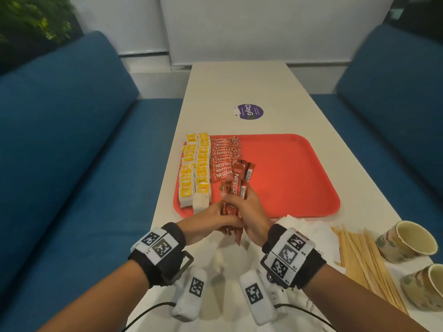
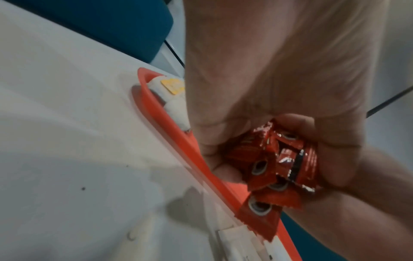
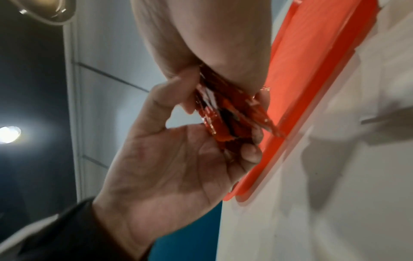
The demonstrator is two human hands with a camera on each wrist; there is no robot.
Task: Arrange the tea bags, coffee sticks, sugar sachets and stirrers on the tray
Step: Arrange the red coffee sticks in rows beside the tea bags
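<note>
An orange-red tray (image 1: pixel 287 178) lies on the white table. Two columns of yellow and white tea bags (image 1: pixel 195 168) fill the tray's left side. Beside them lies a column of red coffee sticks (image 1: pixel 223 161). Just above the tray's near edge, both hands hold one upright bundle of coffee sticks (image 1: pixel 239 183). My left hand (image 1: pixel 215 216) grips its lower end and my right hand (image 1: pixel 249 212) wraps its middle. The wrist views show the bundle (image 2: pixel 279 159) (image 3: pixel 225 120) enclosed by curled fingers. Wooden stirrers (image 1: pixel 364 257) and white sugar sachets (image 1: pixel 309 232) lie on the table at the near right.
Two paper cups (image 1: pixel 407 240) (image 1: pixel 426 286) stand at the near right edge, beyond the stirrers. A purple round sticker (image 1: pixel 249 111) marks the table behind the tray. Blue sofas flank the table on both sides. The tray's right half is bare.
</note>
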